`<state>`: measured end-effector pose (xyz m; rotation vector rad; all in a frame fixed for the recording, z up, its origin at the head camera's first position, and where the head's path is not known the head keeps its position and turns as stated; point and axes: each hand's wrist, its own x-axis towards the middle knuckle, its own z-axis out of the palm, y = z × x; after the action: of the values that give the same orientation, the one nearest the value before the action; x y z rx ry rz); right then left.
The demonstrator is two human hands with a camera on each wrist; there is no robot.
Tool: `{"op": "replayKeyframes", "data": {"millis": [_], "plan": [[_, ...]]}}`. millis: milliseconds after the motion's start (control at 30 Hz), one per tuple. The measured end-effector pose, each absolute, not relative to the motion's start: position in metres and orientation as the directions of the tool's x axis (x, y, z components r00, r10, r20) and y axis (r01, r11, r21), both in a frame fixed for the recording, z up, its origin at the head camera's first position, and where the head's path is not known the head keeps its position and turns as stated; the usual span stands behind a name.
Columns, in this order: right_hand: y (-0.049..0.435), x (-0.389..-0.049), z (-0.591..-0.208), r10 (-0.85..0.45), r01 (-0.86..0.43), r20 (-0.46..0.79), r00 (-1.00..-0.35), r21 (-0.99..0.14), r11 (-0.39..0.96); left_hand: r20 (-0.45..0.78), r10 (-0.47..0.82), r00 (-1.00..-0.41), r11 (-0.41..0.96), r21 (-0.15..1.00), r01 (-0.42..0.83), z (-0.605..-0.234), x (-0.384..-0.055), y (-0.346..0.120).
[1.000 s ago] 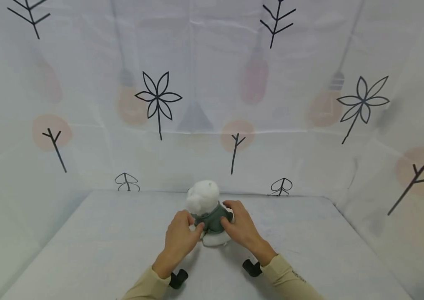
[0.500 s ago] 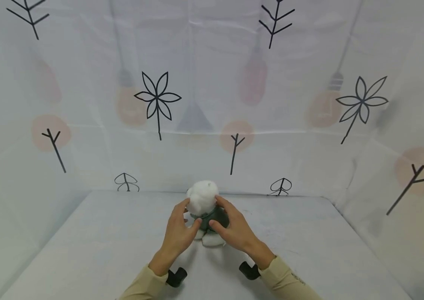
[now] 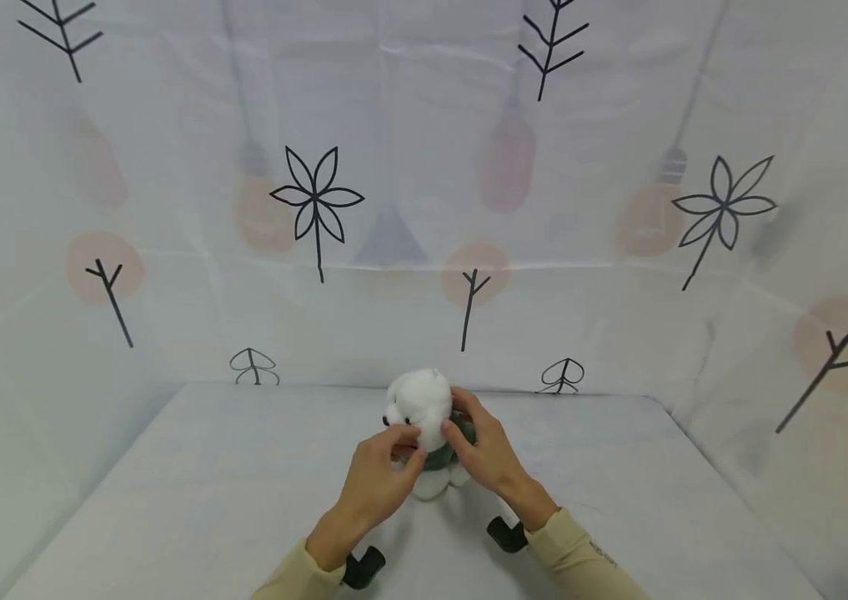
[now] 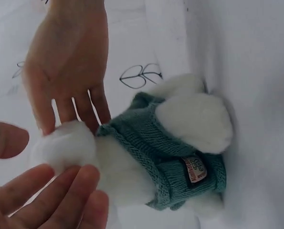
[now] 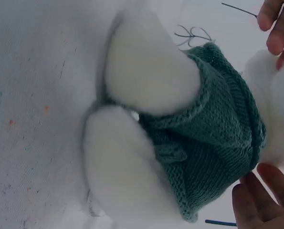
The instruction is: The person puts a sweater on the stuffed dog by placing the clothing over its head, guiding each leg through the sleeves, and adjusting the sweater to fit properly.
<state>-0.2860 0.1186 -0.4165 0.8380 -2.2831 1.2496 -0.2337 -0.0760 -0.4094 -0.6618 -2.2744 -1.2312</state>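
A white plush toy [image 3: 424, 400] with a black nose, dark eyes and a green knitted top sits on the white table. Its face points left toward me in the head view. My left hand [image 3: 378, 479] is at the face, thumb and curved fingers on either side of the muzzle. The right hand [image 3: 489, 450] holds the back of the head, thumb in front and fingers behind. In the left wrist view, fingers of both hands lie against the toy's white head [image 4: 68, 145], and a label [image 4: 195, 169] shows on the green knit top [image 4: 180, 179].
The white table [image 3: 243, 467] ends at a white cloth backdrop [image 3: 408, 317] printed with plant drawings and pale lamps. Cloth also hangs along both sides. Black wrist mounts [image 3: 508, 533] sit under both forearms, close over the table.
The plush toy's head has turned toward me, so nose and eyes show, and it has shifted slightly right. My hands moved from the green top up to the head.
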Motion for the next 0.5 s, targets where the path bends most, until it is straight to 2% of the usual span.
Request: {"op": "replayKeyframes", "data": {"millis": [67,133,300,400,500], "plan": [[0.120,-0.288,-0.416,-0.302,-0.678,0.611,-0.732,-0.608,0.413,0.602,0.224,-0.766,0.481,0.615,0.625,-0.409,-0.232,-0.074],[0.119,-0.289,-0.415,-0.277,-0.689,0.638,-0.718,-0.598,0.408,0.627,0.204,-0.752,0.480,0.605,0.635,-0.409,-0.234,-0.075],[0.115,-0.285,-0.411,-0.181,-0.700,0.707,-0.683,-0.564,0.438,0.695,0.011,-0.719,0.531,0.606,0.593,-0.412,-0.242,-0.083],[0.111,-0.280,-0.410,-0.173,-0.695,0.706,-0.687,-0.568,0.441,0.641,-0.007,-0.767,0.536,0.650,0.539,-0.412,-0.244,-0.087],[0.108,-0.277,-0.411,-0.193,-0.688,0.688,-0.700,-0.576,0.441,0.559,0.067,-0.827,0.494,0.701,0.514,-0.411,-0.244,-0.088]]}}
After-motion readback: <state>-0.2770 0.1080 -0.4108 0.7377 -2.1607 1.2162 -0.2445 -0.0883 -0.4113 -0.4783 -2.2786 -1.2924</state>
